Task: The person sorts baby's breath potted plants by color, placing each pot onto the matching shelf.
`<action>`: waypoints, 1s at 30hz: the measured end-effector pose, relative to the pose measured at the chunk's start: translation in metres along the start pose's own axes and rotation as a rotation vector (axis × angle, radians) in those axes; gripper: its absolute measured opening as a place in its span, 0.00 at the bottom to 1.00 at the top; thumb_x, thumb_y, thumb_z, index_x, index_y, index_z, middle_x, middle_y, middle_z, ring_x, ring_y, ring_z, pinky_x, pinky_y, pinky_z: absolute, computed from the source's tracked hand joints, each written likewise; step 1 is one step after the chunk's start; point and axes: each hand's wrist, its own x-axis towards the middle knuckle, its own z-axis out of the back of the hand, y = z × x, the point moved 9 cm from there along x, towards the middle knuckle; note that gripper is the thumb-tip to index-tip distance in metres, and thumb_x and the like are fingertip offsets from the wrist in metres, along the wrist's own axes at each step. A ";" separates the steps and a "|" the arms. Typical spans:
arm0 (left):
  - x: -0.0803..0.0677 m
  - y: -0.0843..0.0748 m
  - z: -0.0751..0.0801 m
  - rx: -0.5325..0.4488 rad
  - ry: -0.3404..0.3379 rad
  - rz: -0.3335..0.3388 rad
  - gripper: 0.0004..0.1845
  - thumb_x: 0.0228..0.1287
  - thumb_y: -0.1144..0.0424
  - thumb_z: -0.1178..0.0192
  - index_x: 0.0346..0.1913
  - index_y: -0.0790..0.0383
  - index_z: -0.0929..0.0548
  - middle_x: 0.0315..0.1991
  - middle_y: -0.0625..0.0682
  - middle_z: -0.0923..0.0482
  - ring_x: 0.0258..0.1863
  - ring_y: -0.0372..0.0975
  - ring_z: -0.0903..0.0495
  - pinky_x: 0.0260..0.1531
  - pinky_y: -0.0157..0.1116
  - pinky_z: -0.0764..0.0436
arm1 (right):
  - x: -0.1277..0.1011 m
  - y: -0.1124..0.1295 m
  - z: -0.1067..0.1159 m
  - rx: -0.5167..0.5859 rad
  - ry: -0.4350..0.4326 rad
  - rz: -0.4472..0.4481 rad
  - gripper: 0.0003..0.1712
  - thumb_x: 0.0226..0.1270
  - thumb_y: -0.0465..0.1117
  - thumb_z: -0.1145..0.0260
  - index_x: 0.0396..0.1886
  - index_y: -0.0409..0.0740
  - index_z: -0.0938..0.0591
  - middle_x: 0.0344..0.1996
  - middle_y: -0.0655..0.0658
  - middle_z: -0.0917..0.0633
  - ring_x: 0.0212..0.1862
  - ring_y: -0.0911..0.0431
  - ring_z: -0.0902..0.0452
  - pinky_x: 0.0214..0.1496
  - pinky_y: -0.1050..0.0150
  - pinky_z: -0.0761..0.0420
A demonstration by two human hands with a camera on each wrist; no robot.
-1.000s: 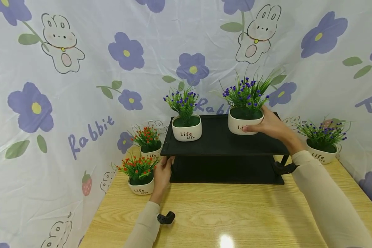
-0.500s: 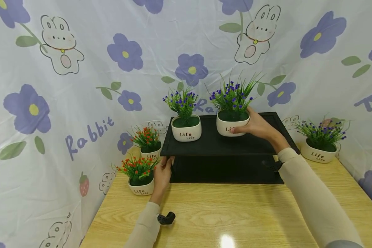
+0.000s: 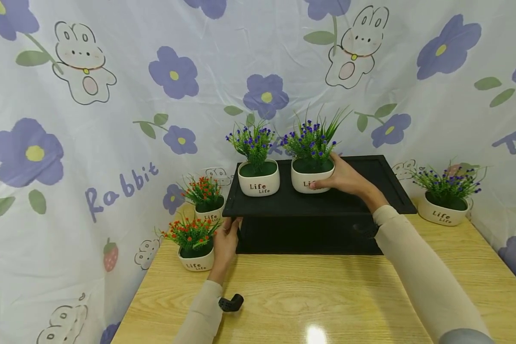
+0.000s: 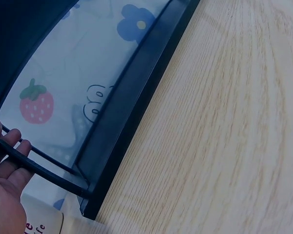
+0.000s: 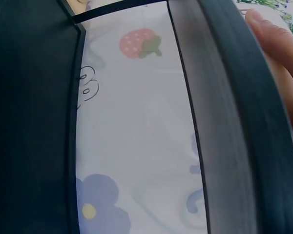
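On the top tier of a black two-tier shelf (image 3: 352, 203), my right hand (image 3: 348, 179) grips a white "Life" pot of purple flowers (image 3: 313, 179), thumb on its front and the other fingers mostly hidden behind it. Just left of that pot, a small gap away, stands another potted purple plant (image 3: 259, 184). My left hand (image 3: 226, 243) is at the shelf's left end. In the left wrist view its fingers (image 4: 19, 173) curl round the dark upright post (image 4: 53, 180). Whether the held pot's base touches the shelf, I cannot tell.
Two pots of orange flowers, one in front (image 3: 195, 260) and one behind (image 3: 208, 212), stand left of the shelf, close to my left hand. A purple-flowered pot (image 3: 442, 210) is at the right. A printed cloth (image 3: 223, 43) hangs behind the wooden table (image 3: 284, 296).
My right hand has carried its potted plant leftward and slightly down along the top tier, closer to the other purple plant. My left hand has stayed on the post.
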 end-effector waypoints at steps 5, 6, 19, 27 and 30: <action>0.000 0.001 -0.001 0.028 0.001 0.002 0.22 0.85 0.56 0.44 0.75 0.55 0.21 0.61 0.61 0.14 0.57 0.50 0.13 0.59 0.48 0.15 | 0.002 -0.003 -0.005 -0.020 0.008 -0.015 0.78 0.60 0.59 0.19 0.89 0.43 0.65 0.85 0.31 0.45 0.82 0.34 0.41 0.82 0.32 0.39; 0.000 0.000 -0.001 0.035 -0.004 0.003 0.22 0.85 0.56 0.44 0.75 0.54 0.21 0.61 0.61 0.14 0.56 0.49 0.13 0.57 0.46 0.14 | 0.002 -0.005 -0.006 -0.030 0.013 -0.024 0.78 0.60 0.59 0.19 0.89 0.43 0.65 0.86 0.31 0.49 0.84 0.33 0.45 0.83 0.32 0.41; 0.000 0.001 -0.001 -0.020 0.019 -0.021 0.21 0.85 0.52 0.45 0.72 0.49 0.18 0.50 0.63 0.14 0.22 0.33 0.30 0.28 0.30 0.29 | 0.004 -0.006 -0.009 -0.027 0.016 -0.060 0.80 0.59 0.61 0.19 0.89 0.44 0.67 0.87 0.33 0.56 0.86 0.33 0.51 0.83 0.30 0.45; 0.000 0.003 0.000 -0.002 0.015 -0.005 0.20 0.85 0.53 0.45 0.71 0.52 0.18 0.63 0.57 0.15 0.46 0.46 0.16 0.47 0.36 0.23 | 0.005 -0.007 -0.010 -0.016 0.011 -0.050 0.79 0.59 0.59 0.19 0.88 0.42 0.67 0.87 0.32 0.55 0.85 0.33 0.50 0.84 0.31 0.45; -0.001 0.003 -0.001 0.010 0.017 -0.003 0.20 0.85 0.53 0.45 0.71 0.51 0.18 0.66 0.55 0.16 0.50 0.45 0.18 0.51 0.38 0.22 | 0.005 -0.008 -0.010 -0.015 0.010 -0.055 0.80 0.59 0.59 0.19 0.88 0.43 0.67 0.87 0.32 0.57 0.86 0.33 0.52 0.84 0.30 0.46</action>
